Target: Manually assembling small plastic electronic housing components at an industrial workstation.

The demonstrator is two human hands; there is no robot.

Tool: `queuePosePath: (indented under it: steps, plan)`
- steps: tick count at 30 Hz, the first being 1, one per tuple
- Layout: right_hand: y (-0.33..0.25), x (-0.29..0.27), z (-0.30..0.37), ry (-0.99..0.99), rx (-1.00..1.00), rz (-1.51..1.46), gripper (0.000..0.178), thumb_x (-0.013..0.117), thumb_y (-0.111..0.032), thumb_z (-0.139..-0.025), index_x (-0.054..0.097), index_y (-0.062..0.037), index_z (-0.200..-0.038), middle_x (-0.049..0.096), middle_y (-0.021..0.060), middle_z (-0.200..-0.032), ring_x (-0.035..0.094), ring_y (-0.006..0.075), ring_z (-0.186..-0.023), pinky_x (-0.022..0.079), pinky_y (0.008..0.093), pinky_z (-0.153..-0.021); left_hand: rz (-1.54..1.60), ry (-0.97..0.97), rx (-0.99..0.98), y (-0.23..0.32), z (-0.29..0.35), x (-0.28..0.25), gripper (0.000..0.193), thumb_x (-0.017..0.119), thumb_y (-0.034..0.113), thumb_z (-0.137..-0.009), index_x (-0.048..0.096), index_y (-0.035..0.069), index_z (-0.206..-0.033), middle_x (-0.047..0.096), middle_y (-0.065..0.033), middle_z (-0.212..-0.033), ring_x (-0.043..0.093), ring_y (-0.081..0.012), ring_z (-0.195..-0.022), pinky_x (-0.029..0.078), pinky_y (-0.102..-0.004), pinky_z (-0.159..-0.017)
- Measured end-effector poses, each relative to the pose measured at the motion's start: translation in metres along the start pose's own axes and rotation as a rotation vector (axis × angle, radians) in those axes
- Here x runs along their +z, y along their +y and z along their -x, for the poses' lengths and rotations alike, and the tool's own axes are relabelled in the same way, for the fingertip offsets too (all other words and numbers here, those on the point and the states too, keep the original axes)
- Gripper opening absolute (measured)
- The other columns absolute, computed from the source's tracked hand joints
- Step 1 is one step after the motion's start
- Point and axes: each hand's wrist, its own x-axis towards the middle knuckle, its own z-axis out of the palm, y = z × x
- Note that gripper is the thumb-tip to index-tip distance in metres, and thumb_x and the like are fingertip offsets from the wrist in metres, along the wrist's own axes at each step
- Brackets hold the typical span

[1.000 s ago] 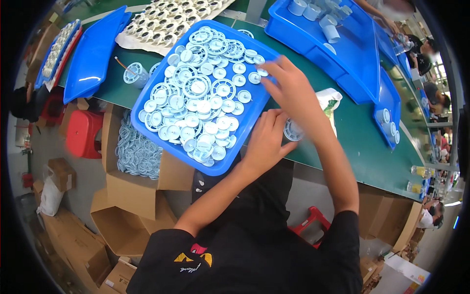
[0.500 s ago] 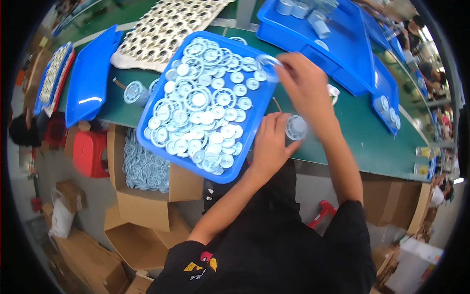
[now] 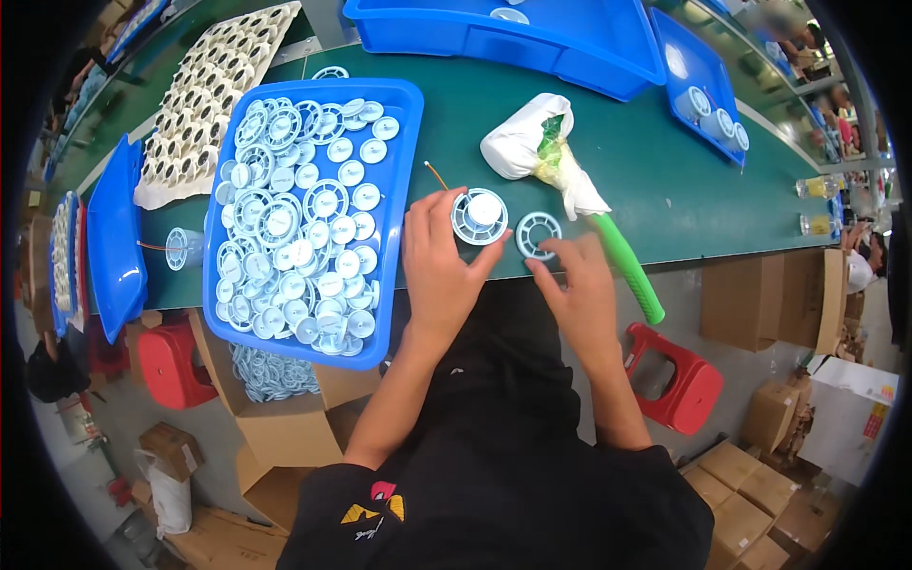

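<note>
My left hand [image 3: 442, 271] is wrapped round a light-blue plastic cup-shaped part [image 3: 482, 211] at the table's front edge. This part has a spoked rim and a round white piece on top; a thin wire [image 3: 435, 175] sticks out beside it. Just to the right, my right hand [image 3: 581, 294] pinches a light-blue spoked ring [image 3: 523, 236] between thumb and fingers, apart from the cup. Left of both hands, a blue tray [image 3: 399, 180] holds many similar rings and small round discs [image 3: 351, 172].
A mallet-like tool with a green handle [image 3: 627, 266] and white-wrapped head lies right of my hands. Blue bins [image 3: 560, 68] stand at the back. A moulded sheet [image 3: 190, 133] and another cup part [image 3: 182, 249] are left. Red stools [image 3: 679, 380] and cardboard boxes stand below.
My right hand has come from the tray's far right corner to beside my left hand, bringing the ring. The view has shifted rightward, revealing the green-handled tool.
</note>
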Motion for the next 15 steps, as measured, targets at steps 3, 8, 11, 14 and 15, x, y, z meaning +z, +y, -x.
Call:
queuePosePath:
  steps: [3,8,11,14,15]
  plan:
    - [0.002,-0.001,-0.001,0.046,-0.151,0.077,0.026,0.087,-0.014,-0.085,0.071,-0.0073,-0.105,0.062,0.0115,-0.116,0.066,0.0264,-0.079,0.054,0.0403,-0.064,-0.003,-0.001,-0.019,0.000,0.003,0.000,0.065,0.093,0.021,-0.078,0.062,0.002,-0.131,0.060,-0.0175,-0.126,0.060,-0.0385,-0.114,0.049,-0.0477,-0.096]
    - [0.015,-0.001,-0.004,0.023,-0.259,0.114,0.034,0.088,-0.015,-0.083,0.066,-0.0059,-0.108,0.062,0.0136,-0.127,0.070,0.0302,-0.089,0.057,0.0418,-0.067,0.037,-0.045,-0.049,0.006,0.000,-0.003,0.063,0.092,0.020,-0.079,0.062,0.003,-0.132,0.060,-0.0174,-0.127,0.059,-0.0385,-0.116,0.048,-0.0469,-0.099]
    - [0.008,-0.007,-0.010,0.040,-0.283,0.077,0.044,0.088,-0.015,-0.080,0.065,-0.0035,-0.115,0.062,0.0150,-0.126,0.070,0.0329,-0.096,0.059,0.0414,-0.071,0.053,-0.076,-0.079,0.010,0.002,-0.006,0.063,0.092,0.018,-0.079,0.061,0.002,-0.132,0.060,-0.0173,-0.128,0.058,-0.0386,-0.118,0.047,-0.0467,-0.101]
    - [-0.018,-0.014,-0.025,0.147,-0.421,-0.138,0.058,0.089,-0.015,-0.077,0.064,0.0001,-0.127,0.062,0.0168,-0.121,0.069,0.0365,-0.099,0.059,0.0406,-0.078,0.061,-0.093,-0.096,0.007,0.004,-0.008,0.064,0.091,0.016,-0.078,0.061,0.002,-0.133,0.060,-0.0174,-0.129,0.058,-0.0387,-0.120,0.046,-0.0468,-0.102]
    - [-0.029,-0.016,-0.033,0.147,-0.440,-0.156,0.057,0.089,-0.016,-0.077,0.065,0.0009,-0.126,0.062,0.0173,-0.121,0.069,0.0369,-0.100,0.059,0.0410,-0.080,0.077,-0.108,-0.098,0.006,0.005,-0.010,0.064,0.090,0.015,-0.077,0.061,0.002,-0.133,0.060,-0.0175,-0.130,0.058,-0.0387,-0.121,0.046,-0.0471,-0.103]
